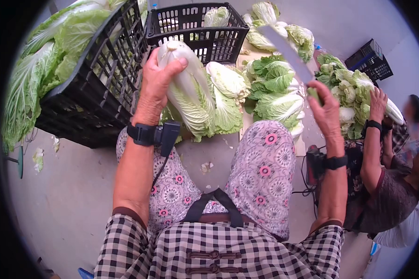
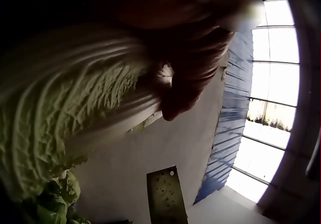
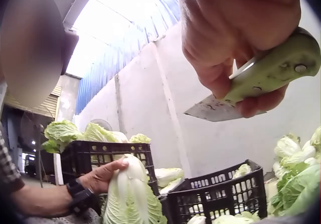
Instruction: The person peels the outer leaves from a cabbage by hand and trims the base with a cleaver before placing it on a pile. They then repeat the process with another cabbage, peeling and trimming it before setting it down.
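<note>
My left hand (image 1: 162, 69) grips a napa cabbage (image 1: 191, 95) near its white root end, which points up and away from me. The thumb lies across the pale stalks, and the leafy end hangs down over my left knee. In the right wrist view the same cabbage (image 3: 131, 194) stands upright in that hand. Up and to the right, my right hand (image 1: 325, 107) holds a knife (image 1: 288, 53) with its blade raised, well apart from the cabbage. The knife's green handle (image 3: 276, 71) shows close in the right wrist view, with fingers curled round it.
A black crate (image 1: 93, 79) heaped with cabbages stands at my left, and a second crate (image 1: 198, 35) is ahead. Several leafy cabbages (image 1: 277, 93) lie on a board before my right knee. At the right sits another person (image 1: 395, 195) beside more cabbages (image 1: 347, 88).
</note>
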Demonstrator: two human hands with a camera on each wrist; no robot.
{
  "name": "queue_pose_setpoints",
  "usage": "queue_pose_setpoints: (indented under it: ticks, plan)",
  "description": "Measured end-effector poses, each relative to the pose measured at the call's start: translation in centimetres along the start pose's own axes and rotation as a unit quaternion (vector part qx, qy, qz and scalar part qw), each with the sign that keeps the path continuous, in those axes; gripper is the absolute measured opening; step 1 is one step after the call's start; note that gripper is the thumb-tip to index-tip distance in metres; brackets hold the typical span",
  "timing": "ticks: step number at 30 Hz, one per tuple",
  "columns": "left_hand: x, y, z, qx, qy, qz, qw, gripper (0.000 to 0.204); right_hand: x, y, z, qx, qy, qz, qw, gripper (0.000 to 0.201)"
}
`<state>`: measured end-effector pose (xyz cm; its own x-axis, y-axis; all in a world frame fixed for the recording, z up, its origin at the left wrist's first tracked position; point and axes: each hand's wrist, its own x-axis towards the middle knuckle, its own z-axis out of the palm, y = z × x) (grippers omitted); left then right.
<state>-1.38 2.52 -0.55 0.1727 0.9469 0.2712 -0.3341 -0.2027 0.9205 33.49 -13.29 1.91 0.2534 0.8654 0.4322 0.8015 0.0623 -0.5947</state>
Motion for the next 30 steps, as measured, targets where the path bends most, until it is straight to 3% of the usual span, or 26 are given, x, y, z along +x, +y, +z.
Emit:
queue_pose_setpoints:
  ticks: [3, 5, 19, 24, 26, 28, 30]
  plan:
    - [-0.1, 0.2, -0.1, -0.021, 0.02, -0.003, 1.0, 0.05, -0.7, 2.7, 4.1, -0.039, -0.052, -0.004, 0.998, 0.029]
    - [0.0, 0.5, -0.3, -0.016, 0.032, 0.005, 0.999, 0.05, -1.3, 4.4, 7.7, -0.03, -0.053, -0.055, 0.997, 0.028]
    - [0.9, 0.3, -1.3, 0.053, 0.063, -0.011, 0.997, 0.053, 1.6, 6.1, 23.0, -0.041, -0.25, -0.144, 0.957, 0.022]
    - [0.8, -0.1, -0.4, 0.039, 0.052, -0.027, 0.998, 0.053, 1.9, 7.3, 21.9, 0.016, -0.242, -0.071, 0.967, 0.017]
    - [0.8, -0.4, 0.0, 0.01, 0.051, -0.026, 0.998, 0.052, 3.1, 6.1, 19.6, 0.082, -0.216, 0.02, 0.973, 0.024]
    - [0.8, -0.7, 0.7, -0.025, 0.056, -0.018, 0.998, 0.05, 4.7, 3.9, 16.5, 0.184, -0.219, 0.059, 0.956, 0.035]
    - [0.8, -0.9, 0.9, -0.054, 0.066, -0.023, 0.996, 0.051, 6.0, 0.9, 12.9, 0.19, -0.235, 0.016, 0.953, 0.041]
